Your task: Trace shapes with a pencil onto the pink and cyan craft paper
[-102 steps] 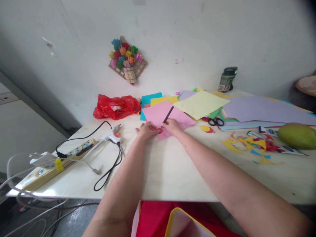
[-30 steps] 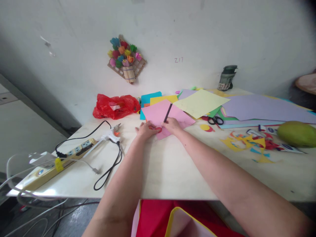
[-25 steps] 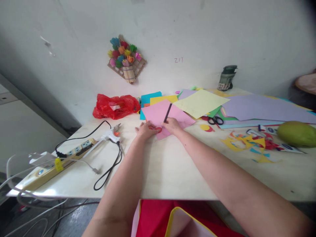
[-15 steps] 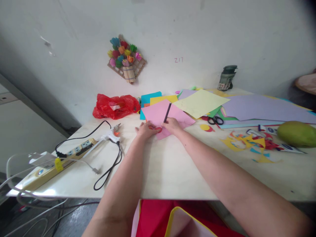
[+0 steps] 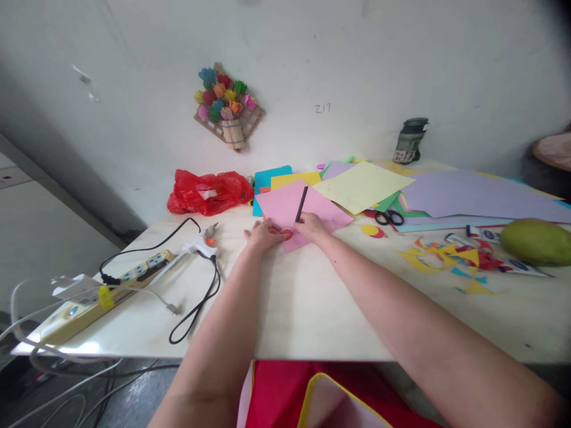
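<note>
Pink paper (image 5: 289,202) lies beneath; right hand (image 5: 311,227) pinches pencil (image 5: 301,203); left hand (image 5: 266,236), splayed, presses a red piece (image 5: 289,233).

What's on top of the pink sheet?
A red paper piece with the left hand on it, and the right hand holding a dark pencil. What they cover is hidden.

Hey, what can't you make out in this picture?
All in the head view:
Red piece: full outline, partly covered by the left hand.
Dark writing tool in the right hand: tip, too small to judge.
Scissors: blades, apparently under coloured paper.
Red bag: contents, hidden by its folds.
Green fruit: cut off by right edge.
</note>
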{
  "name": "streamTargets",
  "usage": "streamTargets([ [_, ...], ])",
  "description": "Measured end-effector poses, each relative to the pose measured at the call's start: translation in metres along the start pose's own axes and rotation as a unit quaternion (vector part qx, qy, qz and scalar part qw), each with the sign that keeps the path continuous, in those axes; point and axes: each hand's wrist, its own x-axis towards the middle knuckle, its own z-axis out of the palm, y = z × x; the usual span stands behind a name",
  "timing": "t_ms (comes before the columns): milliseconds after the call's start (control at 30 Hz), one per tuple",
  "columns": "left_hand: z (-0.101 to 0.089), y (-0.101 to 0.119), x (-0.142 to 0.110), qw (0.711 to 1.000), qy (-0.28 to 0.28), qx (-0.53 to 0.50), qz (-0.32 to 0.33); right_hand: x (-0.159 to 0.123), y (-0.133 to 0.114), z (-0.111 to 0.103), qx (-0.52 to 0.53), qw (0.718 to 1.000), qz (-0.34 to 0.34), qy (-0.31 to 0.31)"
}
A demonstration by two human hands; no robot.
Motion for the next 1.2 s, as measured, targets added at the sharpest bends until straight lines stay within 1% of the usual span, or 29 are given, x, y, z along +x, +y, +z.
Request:
streamTargets([
  [633, -0.0012, 0.0002, 0.0004, 1.000, -0.002, 0.019, 0.004, -0.0007, 0.0012, -0.0002, -0.026, 0.999, -0.015, -0.016],
  [933, -0.0002, -0.0027, 0.0021, 1.000, 0.005, 0.014, 0.019, -0.0022, -0.0021, -0.0023, -0.019, 0.999, -0.007, -0.030],
  [1200, 0.0016, -0.0043, 0.0040, 1.000, 0.010, 0.020, 0.018, -0.0036, -0.0049, -0.0036, -0.027, 0.999, -0.003, -0.036],
])
